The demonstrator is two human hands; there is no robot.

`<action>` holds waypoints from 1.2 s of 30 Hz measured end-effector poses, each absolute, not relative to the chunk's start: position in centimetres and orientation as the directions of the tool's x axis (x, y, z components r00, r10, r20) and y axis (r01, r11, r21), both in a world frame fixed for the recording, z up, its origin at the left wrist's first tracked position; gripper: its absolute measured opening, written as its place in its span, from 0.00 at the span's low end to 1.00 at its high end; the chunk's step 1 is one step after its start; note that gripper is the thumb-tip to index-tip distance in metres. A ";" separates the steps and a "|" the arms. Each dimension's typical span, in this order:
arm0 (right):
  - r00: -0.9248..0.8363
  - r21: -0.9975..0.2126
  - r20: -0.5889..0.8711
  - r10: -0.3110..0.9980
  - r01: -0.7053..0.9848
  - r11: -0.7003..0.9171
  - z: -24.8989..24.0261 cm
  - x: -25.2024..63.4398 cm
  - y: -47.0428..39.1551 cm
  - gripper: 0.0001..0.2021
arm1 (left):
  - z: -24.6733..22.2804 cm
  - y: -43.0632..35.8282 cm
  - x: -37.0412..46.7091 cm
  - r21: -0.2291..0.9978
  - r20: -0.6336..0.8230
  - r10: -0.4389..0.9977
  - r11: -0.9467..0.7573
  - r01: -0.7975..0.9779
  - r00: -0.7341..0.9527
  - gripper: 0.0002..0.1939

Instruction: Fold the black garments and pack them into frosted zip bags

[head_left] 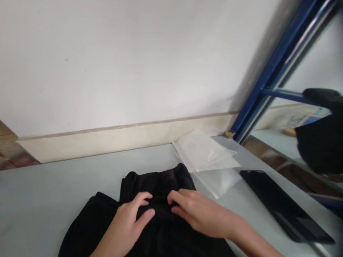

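Observation:
A black garment [167, 242] lies on the grey table [19, 216], its gathered top edge toward the wall. My left hand [133, 219] rests on its left part, thumb and fingers apart with nothing visible between them. On the right part lies my right hand [191, 211], its fingers curled against the cloth. Whether the right fingertips pinch any fabric cannot be made out. Some cloth spreads out to the left under my left forearm.
Clear plastic bags [205, 151] lie behind and right of the garment. A black phone-like slab [285, 206] is at the right. Beyond it stands a blue frame [256, 100] with a glossy panel. A dark blurred shape hangs at far right.

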State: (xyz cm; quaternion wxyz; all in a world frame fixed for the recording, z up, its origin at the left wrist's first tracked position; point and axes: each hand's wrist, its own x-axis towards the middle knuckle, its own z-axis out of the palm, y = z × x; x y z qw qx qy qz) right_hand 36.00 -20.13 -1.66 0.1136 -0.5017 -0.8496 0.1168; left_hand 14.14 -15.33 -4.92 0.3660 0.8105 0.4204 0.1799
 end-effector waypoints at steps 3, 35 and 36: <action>-0.510 -0.238 0.095 0.855 0.822 0.517 -1.1 35.0 -19.5 0.06 | -5.1 -13.2 15.4 0.742 -0.028 0.854 -0.330 0.583 0.519 0.07; -0.385 -0.723 -0.139 0.912 -0.590 -0.359 -5.2 31.8 -15.5 0.16 | -5.4 -13.8 18.9 0.486 -0.355 0.777 0.629 -0.607 0.520 0.25; -0.383 -0.725 -0.142 0.913 -0.587 -0.359 -5.2 31.7 -15.5 0.15 | -5.4 -13.8 18.9 0.498 -0.375 0.781 0.625 -0.602 0.500 0.26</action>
